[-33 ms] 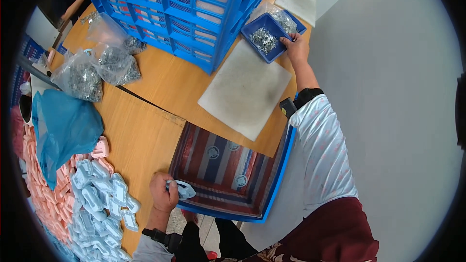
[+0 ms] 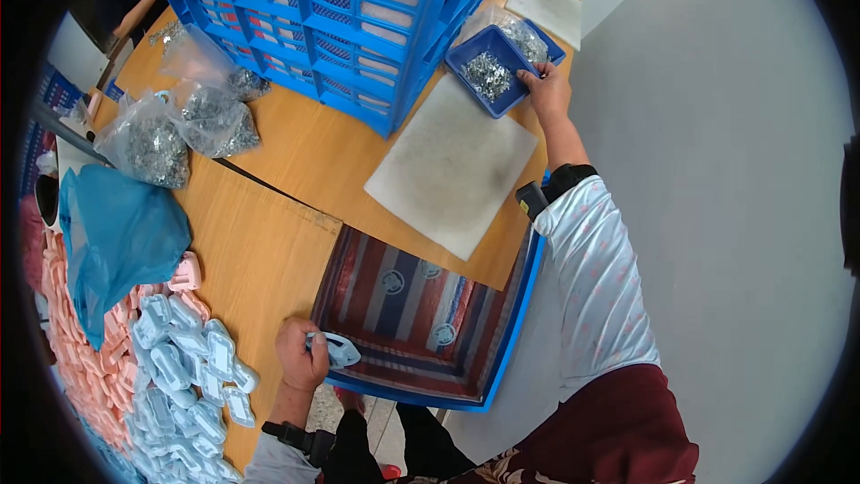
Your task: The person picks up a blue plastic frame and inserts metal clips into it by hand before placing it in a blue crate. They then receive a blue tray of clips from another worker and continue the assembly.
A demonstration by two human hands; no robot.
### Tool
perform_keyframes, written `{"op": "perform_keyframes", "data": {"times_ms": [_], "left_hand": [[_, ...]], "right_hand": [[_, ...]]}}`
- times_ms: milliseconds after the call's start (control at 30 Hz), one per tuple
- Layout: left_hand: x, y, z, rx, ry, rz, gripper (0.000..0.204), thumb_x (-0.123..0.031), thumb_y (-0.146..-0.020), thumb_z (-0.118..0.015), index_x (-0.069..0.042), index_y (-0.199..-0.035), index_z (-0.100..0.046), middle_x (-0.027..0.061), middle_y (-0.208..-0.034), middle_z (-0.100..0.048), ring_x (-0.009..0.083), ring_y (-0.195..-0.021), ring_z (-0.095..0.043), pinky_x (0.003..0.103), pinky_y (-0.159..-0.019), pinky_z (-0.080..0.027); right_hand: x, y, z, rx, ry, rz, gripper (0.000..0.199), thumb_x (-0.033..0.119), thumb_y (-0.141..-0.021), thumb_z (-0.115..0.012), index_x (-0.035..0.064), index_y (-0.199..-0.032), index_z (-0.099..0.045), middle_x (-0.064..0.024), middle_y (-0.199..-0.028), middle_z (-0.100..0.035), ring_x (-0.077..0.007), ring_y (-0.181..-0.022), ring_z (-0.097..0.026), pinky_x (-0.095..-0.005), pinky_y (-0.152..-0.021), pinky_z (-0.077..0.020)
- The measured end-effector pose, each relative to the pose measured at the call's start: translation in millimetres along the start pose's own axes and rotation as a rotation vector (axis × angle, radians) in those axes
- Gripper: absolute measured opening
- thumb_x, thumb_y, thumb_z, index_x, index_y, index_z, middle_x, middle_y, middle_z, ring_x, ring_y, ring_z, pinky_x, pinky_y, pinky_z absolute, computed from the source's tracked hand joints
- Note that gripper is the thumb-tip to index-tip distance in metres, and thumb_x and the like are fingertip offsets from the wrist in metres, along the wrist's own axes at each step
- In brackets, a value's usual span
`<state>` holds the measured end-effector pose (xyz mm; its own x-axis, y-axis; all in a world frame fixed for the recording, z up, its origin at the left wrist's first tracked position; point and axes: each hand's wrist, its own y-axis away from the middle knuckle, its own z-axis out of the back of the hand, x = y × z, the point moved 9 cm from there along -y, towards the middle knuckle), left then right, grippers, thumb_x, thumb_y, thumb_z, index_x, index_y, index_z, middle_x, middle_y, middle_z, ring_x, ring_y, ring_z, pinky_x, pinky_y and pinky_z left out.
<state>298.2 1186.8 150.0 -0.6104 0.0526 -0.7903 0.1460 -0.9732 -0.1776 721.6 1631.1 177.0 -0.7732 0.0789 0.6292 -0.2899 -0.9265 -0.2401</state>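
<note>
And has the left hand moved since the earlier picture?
No. Against the wooden table, the left hand, holding a light-blue plastic part, shows no visible shift.

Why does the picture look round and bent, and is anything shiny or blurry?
Head view: fisheye lens, so the corners go black and the long blue plastic rim looks bowed; head view: small silver metal pieces glint, mostly too tiny to separate; head view: the bare right hand shows no obvious motion blur.

Relative to the mat [image 2: 448,175]: tray [image 2: 502,106] holding metal parts [image 2: 488,76], at the back edge; crate [image 2: 345,94], behind left; bags [image 2: 154,143], left; bin [image 2: 514,327], in front; plastic pieces [image 2: 185,375], front left.
</note>
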Motion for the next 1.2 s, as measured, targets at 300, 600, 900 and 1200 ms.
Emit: {"op": "perform_keyframes", "data": {"times_ms": [300, 600, 900, 1200], "left_hand": [[-4, 2, -1, -0.01, -0.014, -0.001, 0.011, -0.014, -0.083, -0.057, -0.003, -0.083, -0.052, 0.0158, -0.073, -0.053, 0.0354, -0.067, -0.053, 0.043, -0.061, -0.041], [-11, 0, -2, -0.048, 0.058, -0.009, 0.015, -0.018, -0.087, -0.057, -0.003, -0.085, -0.055, 0.0171, -0.074, -0.056, 0.0367, -0.07, -0.056, 0.044, -0.063, -0.043], [33, 110, 57, 0.032, 0.247, 0.251, 0.025, -0.02, -0.089, -0.056, -0.003, -0.103, -0.067, 0.0184, -0.1, -0.068, 0.0345, -0.098, -0.063, 0.044, -0.088, -0.05], [-14, 375, 239, -0.126, 0.324, 0.36, 0.03, -0.027, -0.093, -0.053, -0.001, -0.08, -0.058, 0.0205, -0.074, -0.061, 0.0409, -0.072, -0.059, 0.048, -0.066, -0.045]], "right_hand": [[5, 6, 63, -0.017, -0.152, 0.005, 0.026, 0.022, -0.075, -0.081, 0.0039, -0.089, -0.068, -0.0029, -0.074, -0.067, -0.0097, -0.065, -0.058, -0.0263, -0.061, -0.0463], [62, 140, 177, 0.162, -0.232, 0.133, 0.018, 0.008, -0.082, -0.073, -0.0005, -0.096, -0.064, -0.0009, -0.084, -0.065, -0.0063, -0.075, -0.057, -0.0219, -0.068, -0.0463], [270, 422, 205, 0.622, -0.288, 0.222, 0.02, 0.009, -0.083, -0.073, 0.0012, -0.099, -0.065, -0.0017, -0.088, -0.063, -0.0093, -0.08, -0.057, -0.0235, -0.07, -0.0462], [460, 658, 195, 1.087, -0.45, 0.602, 0.019, 0.003, -0.086, -0.066, 0.0012, -0.102, -0.057, -0.0011, -0.094, -0.058, -0.0084, -0.086, -0.05, -0.0226, -0.081, -0.0411]]}}
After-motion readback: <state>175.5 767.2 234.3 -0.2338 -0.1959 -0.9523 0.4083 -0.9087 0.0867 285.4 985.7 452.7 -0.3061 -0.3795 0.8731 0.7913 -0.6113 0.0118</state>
